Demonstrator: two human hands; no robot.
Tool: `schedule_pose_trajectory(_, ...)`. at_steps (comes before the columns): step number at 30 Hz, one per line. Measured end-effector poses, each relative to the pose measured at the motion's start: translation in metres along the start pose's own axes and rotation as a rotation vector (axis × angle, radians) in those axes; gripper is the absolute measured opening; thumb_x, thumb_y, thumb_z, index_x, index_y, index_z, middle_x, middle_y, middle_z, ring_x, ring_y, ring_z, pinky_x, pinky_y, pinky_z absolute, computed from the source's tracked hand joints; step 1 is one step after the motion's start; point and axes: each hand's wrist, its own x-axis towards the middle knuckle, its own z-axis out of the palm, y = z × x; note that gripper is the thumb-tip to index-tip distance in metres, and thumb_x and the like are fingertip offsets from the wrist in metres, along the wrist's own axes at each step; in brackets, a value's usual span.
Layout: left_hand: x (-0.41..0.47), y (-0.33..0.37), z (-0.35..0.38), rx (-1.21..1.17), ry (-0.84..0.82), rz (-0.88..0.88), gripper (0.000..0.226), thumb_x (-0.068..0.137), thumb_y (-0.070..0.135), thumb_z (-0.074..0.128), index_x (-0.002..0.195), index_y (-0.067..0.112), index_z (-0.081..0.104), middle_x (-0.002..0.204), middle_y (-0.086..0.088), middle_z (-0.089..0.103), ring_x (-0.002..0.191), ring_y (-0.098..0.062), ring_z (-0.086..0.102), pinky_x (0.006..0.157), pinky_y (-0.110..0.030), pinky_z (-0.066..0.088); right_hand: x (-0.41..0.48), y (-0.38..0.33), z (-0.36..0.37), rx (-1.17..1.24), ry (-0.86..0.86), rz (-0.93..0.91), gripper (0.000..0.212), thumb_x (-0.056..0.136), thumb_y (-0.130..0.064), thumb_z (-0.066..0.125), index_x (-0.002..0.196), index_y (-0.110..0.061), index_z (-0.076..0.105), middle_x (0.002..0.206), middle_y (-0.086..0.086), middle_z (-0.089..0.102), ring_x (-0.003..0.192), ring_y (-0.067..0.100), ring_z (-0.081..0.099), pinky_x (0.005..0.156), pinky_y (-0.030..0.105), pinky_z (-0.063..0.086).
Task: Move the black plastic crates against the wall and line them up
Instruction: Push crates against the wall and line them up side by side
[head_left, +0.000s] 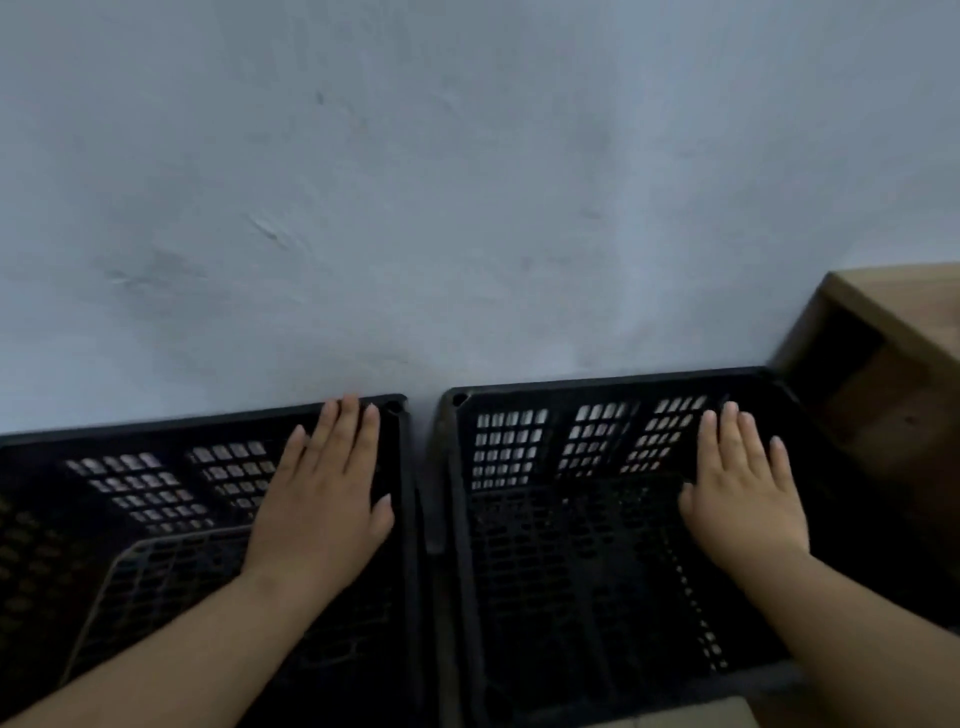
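Pale grey plaster wall (467, 182), scuffed and faintly dented, fills the whole upper half of the frame, and two black plastic crates sit along its foot in the lower half.

The left crate (130, 431) has its far rim touching or nearly touching the wall; the right crate (597, 382) sits just beside it, a narrow gap between their facing walls at lower centre. The right crate's far rim lies a little higher in the frame than the left one's, so I judge the two are close to lined up but not quite flush. Each crate's long axis seems to run along the wall, though both are cut off by the frame edges.

Both are rigid moulded plastic with gridded, perforated sides and floors, light showing through the slots in the far walls. A wooden shelf unit (893, 312) stands at the right edge, just beside the right crate.

The left hand (322, 499) hovers flat over the left crate's right end, fingers (353, 421) straight and close together, reaching to the far rim. The right hand (743, 488) is flat over the right crate, its fingers slightly spread, gripping nothing. Whether either palm presses on plastic I cannot tell.
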Motion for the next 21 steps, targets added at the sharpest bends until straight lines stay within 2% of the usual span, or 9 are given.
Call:
schedule_pose_trajectory(2,0.017,0.049,0.012,-0.007,-0.083,-0.04,0.089,0.086,0.043,0.049,0.142,0.007,-0.01,0.153,-0.011,-0.009,0.145,-0.024,0.003,0.116,-0.033,-0.005,0.019,0.048,0.003,-0.077,-0.048,0.015,0.074,0.091,-0.03,0.031,0.142,-0.009,-0.018,0.155,0.009,-0.019,0.143,0.021,-0.017,0.115,0.039,-0.01)
schedule_pose_trajectory(3,0.024,0.068,0.019,0.011,-0.161,-0.073,0.086,0.09,0.045,0.041,0.14,0.009,-0.02,0.151,-0.009,-0.02,0.145,-0.023,-0.007,0.116,-0.035,-0.007,0.029,0.071,0.007,-0.113,-0.072,0.013,0.073,0.092,-0.029,0.027,0.14,-0.009,-0.023,0.154,0.008,-0.022,0.142,0.021,-0.019,0.115,0.04,-0.01)
schedule_pose_trajectory(6,0.042,0.109,0.045,0.038,-0.279,-0.152,0.083,0.091,0.045,0.037,0.144,0.011,-0.017,0.156,-0.012,-0.015,0.145,-0.024,-0.009,0.118,-0.038,-0.001,0.056,0.132,0.021,-0.161,-0.132,-0.009,0.066,0.092,-0.025,0.021,0.132,-0.011,-0.03,0.152,0.006,-0.025,0.141,0.021,-0.02,0.113,0.04,-0.013)
schedule_pose_trajectory(9,0.054,0.131,0.065,0.087,-0.39,-0.199,0.084,0.091,0.045,0.039,0.145,0.011,-0.016,0.157,-0.013,-0.013,0.145,-0.026,-0.007,0.119,-0.038,0.005,0.077,0.172,0.038,-0.217,-0.205,-0.024,0.064,0.092,-0.025,0.016,0.131,-0.011,-0.032,0.15,0.006,-0.028,0.141,0.021,-0.021,0.116,0.04,-0.008)
schedule_pose_trajectory(14,0.06,0.138,0.081,0.185,-0.428,-0.232,0.073,0.094,0.028,0.033,0.145,0.01,-0.016,0.157,-0.012,-0.014,0.144,-0.03,-0.01,0.119,-0.04,0.006,0.097,0.192,0.061,-0.168,-0.337,-0.051,0.062,0.091,-0.023,0.013,0.131,-0.01,-0.033,0.152,0.008,-0.027,0.142,0.022,-0.019,0.117,0.038,-0.003)
schedule_pose_trajectory(16,0.059,0.137,0.085,0.235,-0.401,-0.233,0.069,0.094,0.02,0.03,0.145,0.009,-0.016,0.156,-0.013,-0.016,0.144,-0.029,-0.01,0.119,-0.04,0.005,0.099,0.196,0.074,-0.163,-0.306,-0.071,0.063,0.086,-0.019,0.008,0.135,-0.008,-0.03,0.152,0.01,-0.026,0.143,0.024,-0.016,0.117,0.038,-0.001)
schedule_pose_trajectory(18,0.058,0.135,0.086,0.263,-0.4,-0.236,0.068,0.094,0.016,0.028,0.144,0.009,-0.017,0.156,-0.014,-0.017,0.144,-0.028,-0.011,0.119,-0.04,0.004,0.101,0.198,0.084,-0.168,-0.18,-0.128,0.064,0.082,-0.015,0.005,0.14,-0.005,-0.02,0.149,0.012,-0.025,0.144,0.027,-0.009,0.116,0.039,0.001)
schedule_pose_trajectory(20,0.058,0.135,0.086,0.295,-0.412,-0.216,0.067,0.095,0.017,0.027,0.144,0.008,-0.019,0.155,-0.014,-0.02,0.144,-0.027,-0.014,0.118,-0.04,0.002,0.101,0.199,0.086,-0.23,-0.166,-0.162,0.062,0.084,-0.014,0.006,0.138,-0.004,-0.022,0.145,0.016,-0.03,0.142,0.027,-0.014,0.115,0.039,-0.008)
schedule_pose_trajectory(21,0.057,0.136,0.085,0.312,-0.418,-0.2,0.067,0.096,0.016,0.027,0.143,0.008,-0.02,0.154,-0.015,-0.021,0.144,-0.027,-0.015,0.118,-0.039,0.0,0.1,0.198,0.084,-0.27,-0.191,-0.175,0.06,0.086,-0.014,0.007,0.135,-0.004,-0.027,0.141,0.017,-0.036,0.139,0.027,-0.023,0.11,0.04,-0.021)
